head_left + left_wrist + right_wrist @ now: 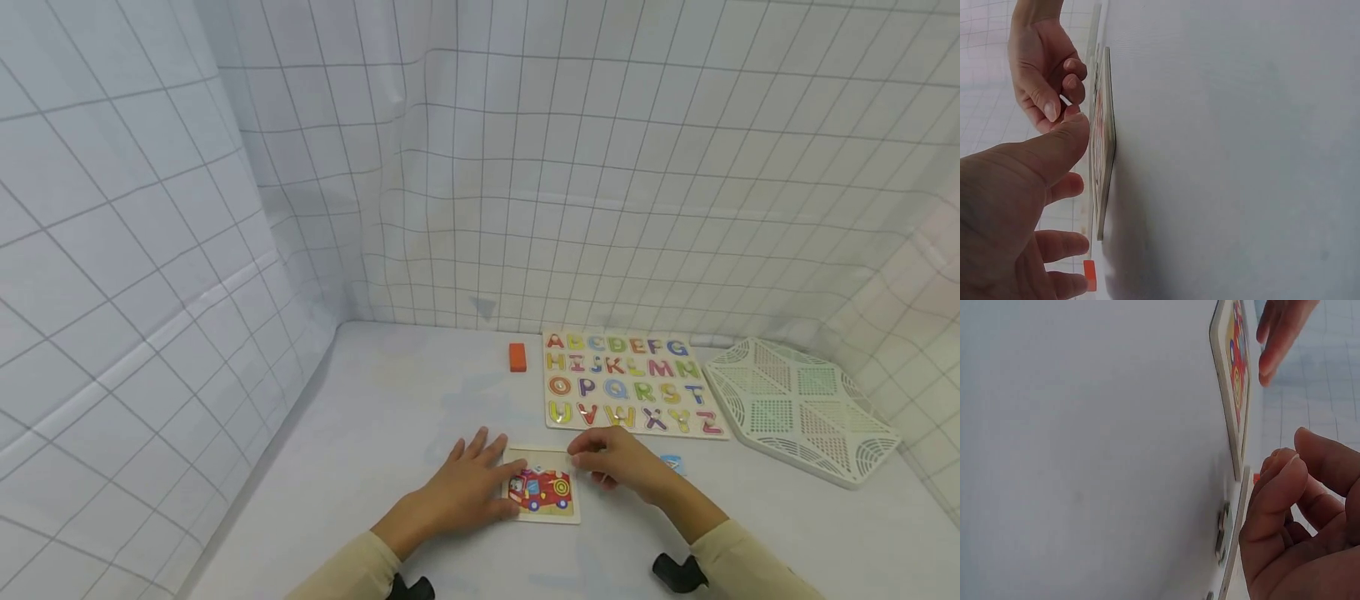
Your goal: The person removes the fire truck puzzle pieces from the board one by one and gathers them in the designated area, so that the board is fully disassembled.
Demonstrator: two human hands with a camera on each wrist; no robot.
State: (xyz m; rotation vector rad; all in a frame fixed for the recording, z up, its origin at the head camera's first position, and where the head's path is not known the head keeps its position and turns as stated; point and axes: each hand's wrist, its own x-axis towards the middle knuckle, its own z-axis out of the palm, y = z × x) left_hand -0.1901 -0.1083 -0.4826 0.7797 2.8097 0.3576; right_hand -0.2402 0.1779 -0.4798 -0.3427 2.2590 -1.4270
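Puzzle board (pixel 551 520): flat on the counter (pixel 360 467), in front of the person, between both hands, nearer side of the letter board (pixel 647 377).
Long axis: not clear, shape almost square; red vehicle picture (pixel 555 490) running side to side.
Left hand (pixel 465 492): fingers straight and spread, thumb and index reaching over the left edge, gripping nothing.
Right hand (pixel 626 462): fingers bent, close to the far right corner; cannot tell if something small is pinched.
Nearer to board: left, overlapping it; right, just beside.
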